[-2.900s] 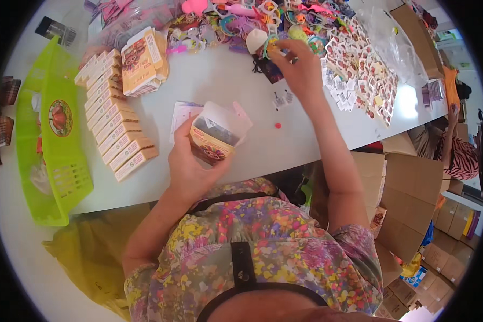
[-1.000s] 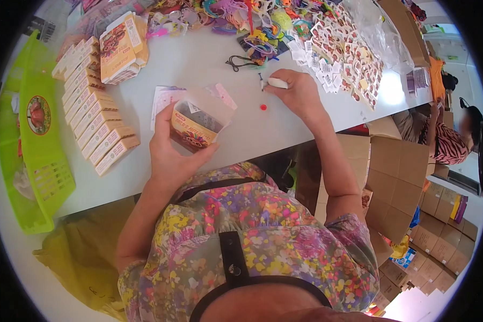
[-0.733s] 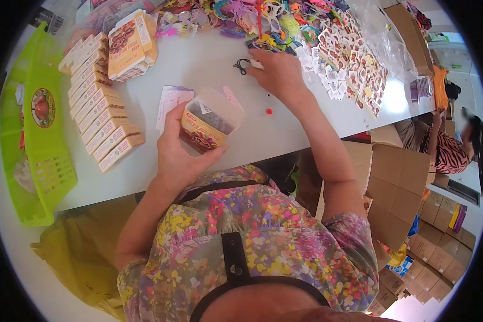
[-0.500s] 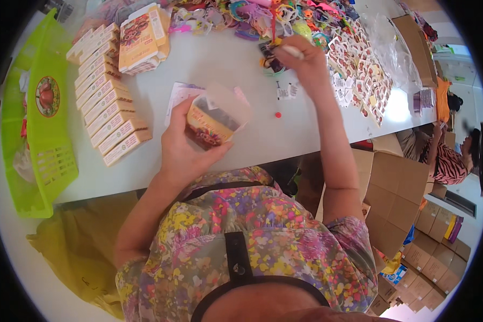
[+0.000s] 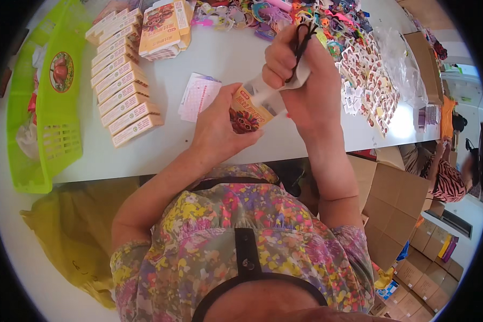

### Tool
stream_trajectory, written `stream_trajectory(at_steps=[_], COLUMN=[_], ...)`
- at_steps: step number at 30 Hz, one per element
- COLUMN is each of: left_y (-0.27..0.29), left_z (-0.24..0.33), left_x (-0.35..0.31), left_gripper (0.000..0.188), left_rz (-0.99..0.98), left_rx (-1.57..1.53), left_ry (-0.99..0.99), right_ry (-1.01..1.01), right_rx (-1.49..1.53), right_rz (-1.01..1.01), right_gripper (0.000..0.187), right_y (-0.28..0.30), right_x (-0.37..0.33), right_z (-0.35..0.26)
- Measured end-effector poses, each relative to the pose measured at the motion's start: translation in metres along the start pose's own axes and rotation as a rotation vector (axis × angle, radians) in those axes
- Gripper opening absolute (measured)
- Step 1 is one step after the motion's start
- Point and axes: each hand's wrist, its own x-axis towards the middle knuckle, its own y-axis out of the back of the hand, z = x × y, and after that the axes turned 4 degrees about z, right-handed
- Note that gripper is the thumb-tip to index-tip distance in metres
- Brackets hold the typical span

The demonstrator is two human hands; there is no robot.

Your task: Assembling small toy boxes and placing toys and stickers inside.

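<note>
My left hand [image 5: 217,126] grips a small yellow-and-orange printed carton [image 5: 250,111], tilted, its opened top turned toward my right hand. Fingers and thumb wrap the carton's near side. Just above that opening, my right hand [image 5: 314,88] is closed around a bunch of thin black cord [image 5: 301,45], whose loops stick up past the fingers. Something whitish also shows against its palm; I cannot tell what. Pinkish printed paper sheets [image 5: 200,96] lie on the table beside the carton.
Several filled cartons [image 5: 126,96] stand in a row at left, near stacked flat cartons [image 5: 163,32]. A green plastic basket [image 5: 64,115] is at far left. Colourful trinkets [image 5: 273,16] and small printed cards [image 5: 367,80] heap at the back. Another person [image 5: 448,172] is at far right.
My right hand has come from the trinket heap toward me and the carton, now with black cord in it. My left hand and the carton have shifted right, away from the paper sheets.
</note>
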Motion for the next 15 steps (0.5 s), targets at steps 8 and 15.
stream_trajectory(at_steps=[8,15], left_y=[0.021,0.038], left_z=[-0.013,-0.01], left_x=[-0.011,-0.015], left_gripper=[0.076,0.073], left_rz=[0.041,0.065], left_rx=[-0.138,-0.255], left_ry=[0.043,0.081], right_ry=[0.235,0.161], right_rx=[-0.627,-1.535], right_rz=[0.145,-0.093], right_gripper=[0.022,0.043], right_y=[0.079,0.09], right_x=[0.043,0.049], right_z=[0.017,0.013])
